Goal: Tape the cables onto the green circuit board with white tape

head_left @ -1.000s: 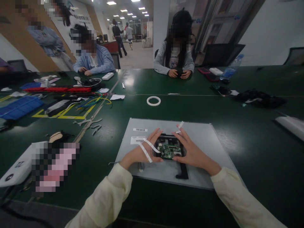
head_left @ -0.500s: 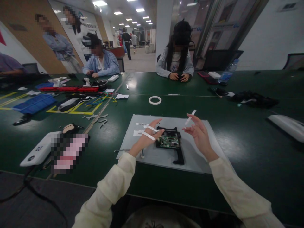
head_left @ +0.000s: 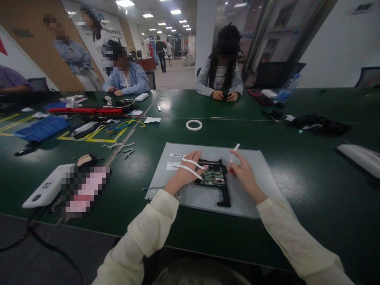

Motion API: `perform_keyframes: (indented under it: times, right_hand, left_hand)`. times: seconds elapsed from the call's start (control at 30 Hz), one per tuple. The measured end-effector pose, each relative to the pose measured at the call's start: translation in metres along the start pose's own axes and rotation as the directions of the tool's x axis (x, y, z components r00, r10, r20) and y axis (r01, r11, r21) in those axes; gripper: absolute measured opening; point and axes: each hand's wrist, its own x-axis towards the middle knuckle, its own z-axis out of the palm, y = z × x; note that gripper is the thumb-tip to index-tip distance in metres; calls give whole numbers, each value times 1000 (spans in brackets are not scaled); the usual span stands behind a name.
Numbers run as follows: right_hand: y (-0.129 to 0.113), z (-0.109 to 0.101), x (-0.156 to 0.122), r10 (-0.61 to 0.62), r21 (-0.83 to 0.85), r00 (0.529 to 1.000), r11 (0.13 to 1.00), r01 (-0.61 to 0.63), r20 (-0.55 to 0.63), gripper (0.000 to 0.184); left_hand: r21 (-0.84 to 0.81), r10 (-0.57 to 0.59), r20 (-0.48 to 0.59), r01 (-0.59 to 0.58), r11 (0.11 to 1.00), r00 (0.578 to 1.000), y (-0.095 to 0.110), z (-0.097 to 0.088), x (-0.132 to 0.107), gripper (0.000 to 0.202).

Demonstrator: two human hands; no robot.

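Observation:
My right hand (head_left: pixel 246 174) pinches a short white strip of tape (head_left: pixel 236 147) between thumb and fingers, its end pointing up. Two more white strips (head_left: pixel 190 171) cling to the back of my left hand (head_left: pixel 187 170) and trail toward the thumb. That hand reaches over the left side of a black plastic frame (head_left: pixel 225 196), thumb and fingers apart; whether its fingertips touch the frame I cannot tell. A green circuit board (head_left: pixel 211 178) sits in the frame. Both lie on a grey flat panel (head_left: pixel 249 208) with printed labels, partly covered by my left hand.
A white tape roll (head_left: pixel 194 125) lies beyond the panel. To the left are pliers (head_left: pixel 118 146), a white power bank (head_left: pixel 49 186), cables and a blue tray (head_left: pixel 41 128). A person (head_left: pixel 221 75) sits opposite. A water bottle (head_left: pixel 287 89) stands far right.
My right hand has moved down and left toward the frame with the tape strip. My left hand has shifted slightly right, its fingers less stretched, and the strips on it now hang over the frame.

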Motion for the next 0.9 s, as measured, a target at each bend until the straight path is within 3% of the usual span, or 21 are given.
perform_keyframes:
  times: [0.17, 0.43, 0.57, 0.77, 0.9]
  right_hand:
    - [4, 2, 7, -45, -76, 998, 996, 47, 37, 58]
    - [4, 1, 18, -60, -78, 993, 995, 68, 101, 53]
    - [3, 0, 19, -54, 22, 993, 998, 52, 104, 51]
    - [-7, -1, 16, -27, 343, 997, 939, 3, 66, 37]
    - [-15, 2, 7, 18, 395, 997, 917, -47, 77, 32]
  left_hand:
    - [-58, -95, 101, 101, 993, 990, -13, -1, -2, 64]
    - [-69, -108, 119, 117, 991, 987, -9, 0, -3, 68]
    - [-70, -128, 111, 136, 988, 986, -5, 1, -6, 69]
    - [-141, -173, 14, 173, 975, 985, -5, 4, -4, 66]
    - [-232, -143, -125, 111, 966, 982, -4, 3, 0, 52]
